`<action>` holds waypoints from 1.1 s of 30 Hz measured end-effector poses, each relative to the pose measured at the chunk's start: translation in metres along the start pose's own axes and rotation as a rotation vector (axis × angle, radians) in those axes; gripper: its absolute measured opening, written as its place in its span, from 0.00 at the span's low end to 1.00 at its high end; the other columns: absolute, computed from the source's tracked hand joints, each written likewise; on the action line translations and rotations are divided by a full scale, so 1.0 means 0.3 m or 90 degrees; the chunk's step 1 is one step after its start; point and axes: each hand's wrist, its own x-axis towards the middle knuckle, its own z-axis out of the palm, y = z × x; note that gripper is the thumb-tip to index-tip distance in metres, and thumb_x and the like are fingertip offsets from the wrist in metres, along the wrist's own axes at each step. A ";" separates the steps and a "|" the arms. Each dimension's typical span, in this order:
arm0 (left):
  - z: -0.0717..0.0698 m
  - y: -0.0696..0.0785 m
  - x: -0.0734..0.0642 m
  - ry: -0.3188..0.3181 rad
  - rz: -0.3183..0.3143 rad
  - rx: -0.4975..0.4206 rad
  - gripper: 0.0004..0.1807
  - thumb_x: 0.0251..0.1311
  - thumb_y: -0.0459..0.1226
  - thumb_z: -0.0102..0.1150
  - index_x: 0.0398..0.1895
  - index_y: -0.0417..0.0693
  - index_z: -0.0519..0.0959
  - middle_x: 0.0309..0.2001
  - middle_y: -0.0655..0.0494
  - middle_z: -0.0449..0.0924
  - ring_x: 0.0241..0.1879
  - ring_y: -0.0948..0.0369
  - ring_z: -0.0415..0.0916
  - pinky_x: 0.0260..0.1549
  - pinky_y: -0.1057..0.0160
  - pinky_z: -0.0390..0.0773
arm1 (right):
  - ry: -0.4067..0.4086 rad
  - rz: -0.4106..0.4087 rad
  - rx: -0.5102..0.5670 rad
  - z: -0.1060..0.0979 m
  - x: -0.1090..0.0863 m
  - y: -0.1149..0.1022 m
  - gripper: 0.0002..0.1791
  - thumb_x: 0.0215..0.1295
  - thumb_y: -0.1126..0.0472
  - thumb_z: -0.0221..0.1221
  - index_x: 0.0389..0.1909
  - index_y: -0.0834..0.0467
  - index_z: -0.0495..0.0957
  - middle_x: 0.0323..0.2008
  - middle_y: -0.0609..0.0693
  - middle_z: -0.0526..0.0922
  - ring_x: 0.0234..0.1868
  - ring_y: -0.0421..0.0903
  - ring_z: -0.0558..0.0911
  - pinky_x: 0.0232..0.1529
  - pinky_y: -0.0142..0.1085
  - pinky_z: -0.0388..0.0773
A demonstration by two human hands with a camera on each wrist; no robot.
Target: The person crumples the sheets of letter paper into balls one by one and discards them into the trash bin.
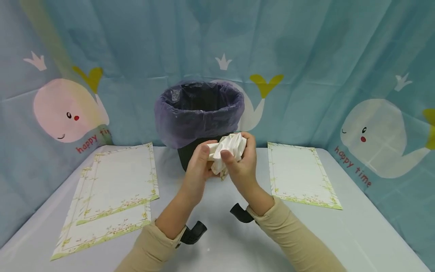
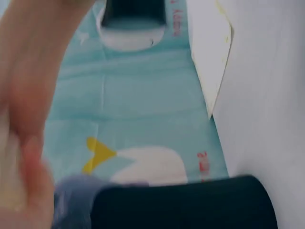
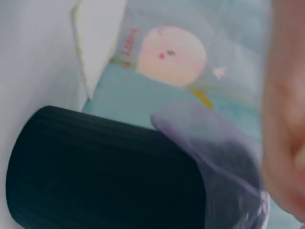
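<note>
Blue fabric forms the backdrop curtain point(image 1: 136, 45), printed with whales, crowns and the words "happy time", and it stands behind and to both sides of my work area. The white table point(image 1: 360, 241) extends below it. A dark bin point(image 1: 184, 155) stands at the rear of the table, in front of the curtain; its translucent purple liner point(image 1: 200, 126) is folded outward over the rim. Three bordered sheets lie flat: on my left, an upper sheet point(image 1: 122, 177) partly covers a lower sheet point(image 1: 112, 228); on my right, a single sheet point(image 1: 300, 172) lies alone. My left hand point(image 1: 198, 162) grips the left end of the crumpled white paper point(image 1: 230, 145), thumb toward me, fingers curled behind. My right hand point(image 1: 243, 162) grips the right portion, thumb pressed on the near face, fingers wrapped around the far side. The paper is located between both hands, in front of the bin and outside it. One black curved piece point(image 1: 194, 232) projects at my left cuff; a matching piece point(image 1: 240, 213) projects at my right.
</note>
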 end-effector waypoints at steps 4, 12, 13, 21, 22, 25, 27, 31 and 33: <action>0.045 -0.019 0.003 0.137 0.096 -0.052 0.41 0.52 0.71 0.53 0.45 0.42 0.70 0.37 0.55 0.72 0.36 0.64 0.70 0.33 0.69 0.72 | -0.001 -0.025 -0.018 0.040 -0.009 0.002 0.48 0.53 0.26 0.59 0.44 0.70 0.61 0.41 0.53 0.69 0.37 0.43 0.74 0.33 0.29 0.75; 0.073 -0.042 0.039 0.311 0.231 -0.057 0.23 0.73 0.48 0.46 0.18 0.52 0.67 0.16 0.63 0.64 0.18 0.68 0.64 0.18 0.71 0.65 | 0.052 -0.078 -0.012 0.090 -0.033 0.021 0.36 0.64 0.37 0.56 0.39 0.70 0.62 0.27 0.54 0.70 0.27 0.39 0.72 0.23 0.28 0.69; 0.069 -0.046 0.043 0.318 0.239 -0.049 0.23 0.74 0.44 0.44 0.16 0.53 0.66 0.15 0.64 0.63 0.16 0.68 0.63 0.16 0.72 0.65 | 0.056 -0.090 -0.011 0.094 -0.037 0.027 0.34 0.66 0.39 0.56 0.38 0.69 0.62 0.27 0.55 0.69 0.27 0.39 0.71 0.23 0.28 0.69; 0.016 -0.059 0.050 0.226 0.204 0.063 0.29 0.71 0.56 0.46 0.16 0.49 0.60 0.12 0.63 0.56 0.12 0.69 0.54 0.12 0.71 0.55 | 0.043 -0.105 -0.021 0.074 -0.029 0.070 0.24 0.70 0.46 0.56 0.34 0.65 0.65 0.26 0.54 0.69 0.25 0.37 0.70 0.20 0.26 0.67; 0.004 -0.055 0.047 0.191 0.188 0.101 0.31 0.68 0.62 0.43 0.18 0.47 0.62 0.14 0.62 0.58 0.13 0.68 0.55 0.12 0.72 0.57 | 0.031 -0.083 -0.009 0.061 -0.018 0.075 0.25 0.69 0.45 0.57 0.34 0.67 0.66 0.26 0.51 0.70 0.25 0.36 0.70 0.20 0.26 0.68; -0.037 -0.030 0.037 0.049 0.121 0.163 0.47 0.56 0.74 0.30 0.34 0.35 0.71 0.24 0.50 0.74 0.22 0.66 0.72 0.21 0.70 0.72 | -0.008 -0.026 -0.024 0.010 0.022 0.076 0.33 0.65 0.38 0.59 0.38 0.69 0.70 0.32 0.44 0.71 0.29 0.34 0.71 0.25 0.24 0.69; -0.063 -0.006 0.031 -0.045 0.074 0.175 0.51 0.61 0.71 0.25 0.51 0.30 0.71 0.39 0.39 0.79 0.37 0.57 0.81 0.34 0.65 0.79 | -0.024 -0.023 -0.064 -0.026 0.053 0.071 0.37 0.62 0.35 0.58 0.44 0.70 0.73 0.35 0.47 0.72 0.33 0.37 0.71 0.30 0.26 0.69; -0.087 0.027 0.027 -0.154 0.023 0.130 0.31 0.77 0.48 0.33 0.69 0.30 0.61 0.61 0.34 0.70 0.55 0.46 0.74 0.49 0.56 0.78 | -0.067 -0.042 -0.094 -0.064 0.092 0.045 0.44 0.63 0.33 0.54 0.56 0.72 0.71 0.49 0.62 0.71 0.47 0.46 0.72 0.44 0.29 0.71; -0.090 0.025 0.029 -0.146 0.034 0.117 0.25 0.76 0.39 0.40 0.69 0.30 0.62 0.61 0.37 0.70 0.54 0.51 0.74 0.48 0.58 0.78 | -0.113 -0.013 -0.032 -0.067 0.099 0.035 0.49 0.60 0.31 0.55 0.60 0.74 0.66 0.53 0.65 0.69 0.49 0.48 0.72 0.46 0.30 0.73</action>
